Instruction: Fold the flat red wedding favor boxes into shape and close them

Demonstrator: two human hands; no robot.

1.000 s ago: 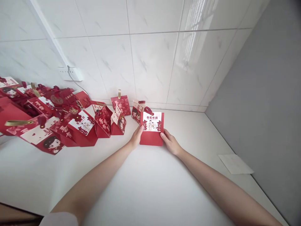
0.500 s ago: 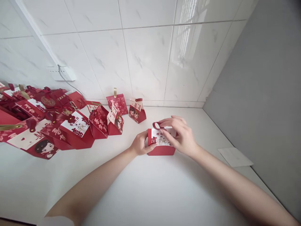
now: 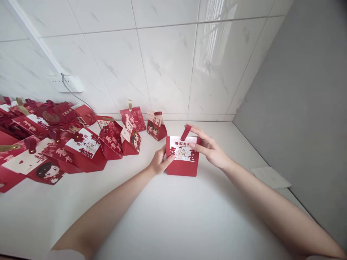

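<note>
A red gift box (image 3: 181, 168) with a white printed label stands upright on the white table in front of me. My left hand (image 3: 160, 161) grips its left side, thumb on the front and fingers behind. At the upper right of the box, my right hand (image 3: 213, 150) has its thumb on the label and its other fingers behind the top edge. A dark red ribbon loop (image 3: 185, 133) rises from the box top, close to the right fingertips. Those fingertips are partly hidden by the box and ribbon.
Left of my hands, many red gift boxes (image 3: 86, 144) crowd the white table (image 3: 173, 220). A small box (image 3: 156, 126) stands near the tiled wall (image 3: 165, 65). A white paper (image 3: 270, 177) lies at the right, beside a grey panel (image 3: 303, 108). A wall socket (image 3: 66, 83) has a cable.
The gift box has tilted more upright, so its front and label show more fully. My right hand has shifted to its upper right edge, and the ribbon loop now stands higher.
</note>
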